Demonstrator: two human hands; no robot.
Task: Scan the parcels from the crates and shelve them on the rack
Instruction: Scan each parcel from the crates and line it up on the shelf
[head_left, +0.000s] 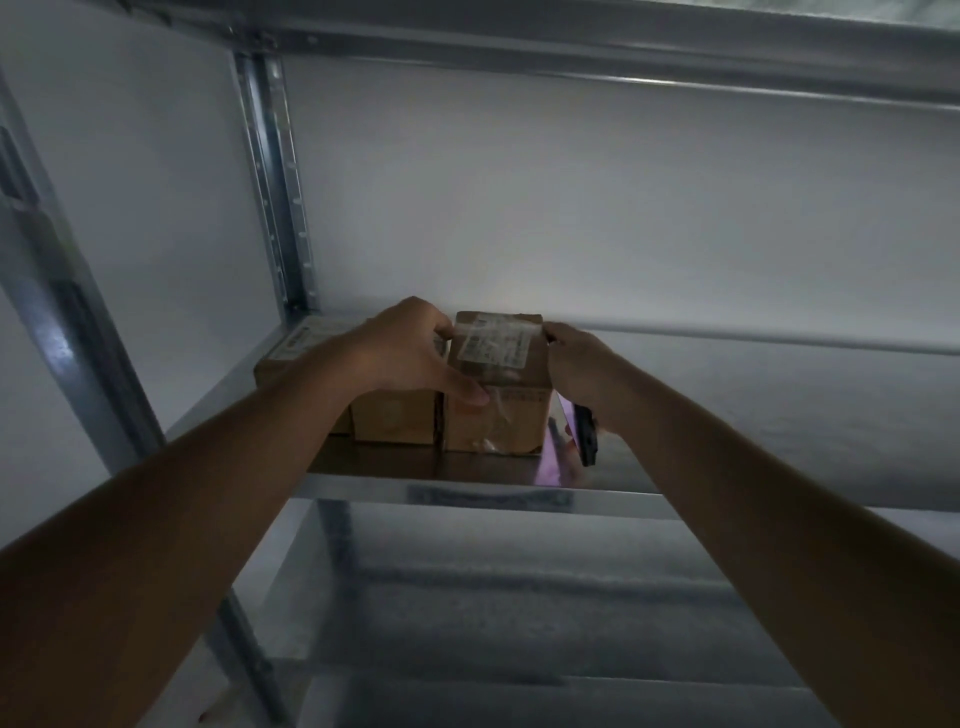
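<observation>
A small brown cardboard parcel (496, 387) with a white label under clear tape stands on the metal rack shelf (467, 488). My left hand (410, 353) grips its left side, thumb across the front face. My right hand (576, 369) touches the parcel's right top edge with its fingertips while holding a dark phone-like scanner (586, 434) against the palm. To the left, a second parcel (395, 418) stands against the first, and a flatter labelled parcel (301, 348) lies behind it.
Steel uprights (280, 182) frame the rack's left side, with a white wall behind. The shelf stretches bare to the right (779, 415). A lower shelf (519, 597) shows beneath, and a beam crosses overhead (571, 47).
</observation>
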